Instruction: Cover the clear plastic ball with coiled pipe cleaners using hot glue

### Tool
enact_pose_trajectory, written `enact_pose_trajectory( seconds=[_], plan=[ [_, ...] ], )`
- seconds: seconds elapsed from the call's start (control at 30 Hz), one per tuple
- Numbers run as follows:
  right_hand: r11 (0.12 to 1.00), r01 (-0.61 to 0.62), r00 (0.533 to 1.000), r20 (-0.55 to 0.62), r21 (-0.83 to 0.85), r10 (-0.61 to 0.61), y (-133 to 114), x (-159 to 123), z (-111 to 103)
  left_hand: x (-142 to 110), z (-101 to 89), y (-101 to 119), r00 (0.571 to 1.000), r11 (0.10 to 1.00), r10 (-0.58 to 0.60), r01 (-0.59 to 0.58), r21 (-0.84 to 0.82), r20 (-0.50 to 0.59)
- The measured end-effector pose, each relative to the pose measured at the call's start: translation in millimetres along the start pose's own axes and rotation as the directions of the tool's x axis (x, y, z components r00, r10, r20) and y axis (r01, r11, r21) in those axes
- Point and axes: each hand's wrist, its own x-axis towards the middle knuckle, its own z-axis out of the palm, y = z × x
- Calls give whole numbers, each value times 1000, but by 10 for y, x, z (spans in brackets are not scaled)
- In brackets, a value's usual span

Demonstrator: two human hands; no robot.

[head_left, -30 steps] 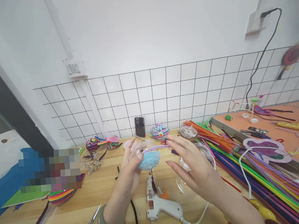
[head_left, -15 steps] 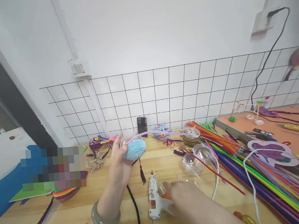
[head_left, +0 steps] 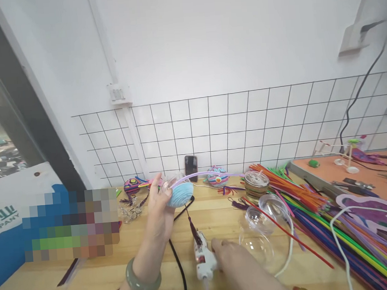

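Two hands: left (head_left: pixel 160 210) pinches the blue dome (head_left: pixel 183 195), right (head_left: pixel 231 254) grips the glue gun (head_left: pixel 204 261).

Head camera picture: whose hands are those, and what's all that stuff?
No robot here, just a person's two bare hands. The camera is worn on their head, looking forward and down. Their left hand holds a light-blue ribbed piece; a purple strip arches beside it and a dark tassel hangs below. Their right hand is beside a white glue gun; its fingers are partly hidden. On the wooden table are also clear plastic domes and colourful craft stems.
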Motion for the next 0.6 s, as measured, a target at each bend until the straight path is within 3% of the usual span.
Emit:
enact_pose_trajectory(
  seconds=[0.1,0.27,0.43,0.6],
  plan=[
    [988,40,999,-5,149,-40,149,-150,-370,52,-76,25,999,999,35,-35,3,-8],
    [831,2,998,52,557,-37,501,-434,-853,114,-158,43,994,994,111,-111,5,24],
    [682,152,988,-116,715,-99,514,-558,-977,87,-131,-7,993,993,114,-114,19,16],
    [594,194,981,-161,781,-109,377,-552,-958,15,-65,-41,990,988,130,-133,83,49]
  ],
)
